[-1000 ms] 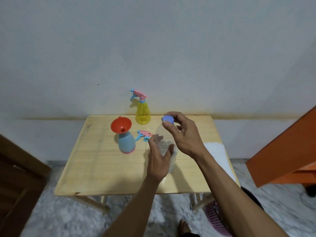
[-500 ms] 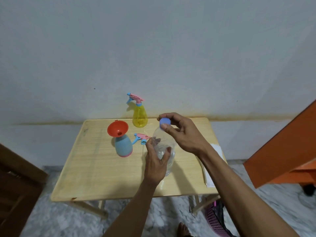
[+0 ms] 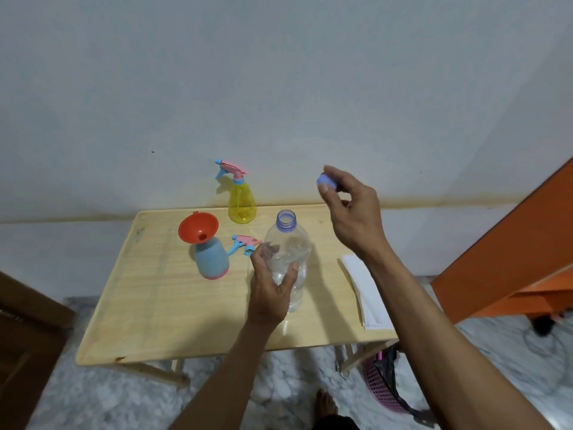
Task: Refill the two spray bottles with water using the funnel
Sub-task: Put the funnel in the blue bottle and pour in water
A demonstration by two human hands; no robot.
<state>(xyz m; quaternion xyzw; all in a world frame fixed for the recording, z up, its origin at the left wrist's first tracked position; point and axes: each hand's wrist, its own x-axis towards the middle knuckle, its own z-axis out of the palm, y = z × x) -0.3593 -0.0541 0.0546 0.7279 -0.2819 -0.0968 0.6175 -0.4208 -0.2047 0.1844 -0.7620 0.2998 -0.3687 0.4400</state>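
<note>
The clear plastic water bottle (image 3: pixel 288 259) is being gripped around its middle by the left hand (image 3: pixel 269 290); the fingers (image 3: pixel 269 250) are being curled round the far side, the thumb pressed on the near side. The bottle is being held upright on the wooden desk (image 3: pixel 148 305), its mouth uncapped; some water is being seen in its lower part.

The blue cap (image 3: pixel 326 181) is being pinched between thumb and fingertips of the right hand (image 3: pixel 353 212), which is being held above and to the right of the bottle's mouth, clear of it. The remaining fingers are being kept loosely bent.

The orange funnel (image 3: pixel 198 228) is being carried in the neck of the blue spray bottle (image 3: pixel 212 259), which is standing left of the water bottle. Its detached spray head (image 3: pixel 245 243) is lying on the desk between the two, partly hidden behind the left fingers. The yellow spray bottle (image 3: pixel 242 201) is standing at the desk's far edge by the wall, sprayer attached. A white folded cloth (image 3: pixel 366 293) is lying at the right edge of the desk, partly covered by the right forearm. A pink basket (image 3: pixel 384 389) is standing on the floor below.
</note>
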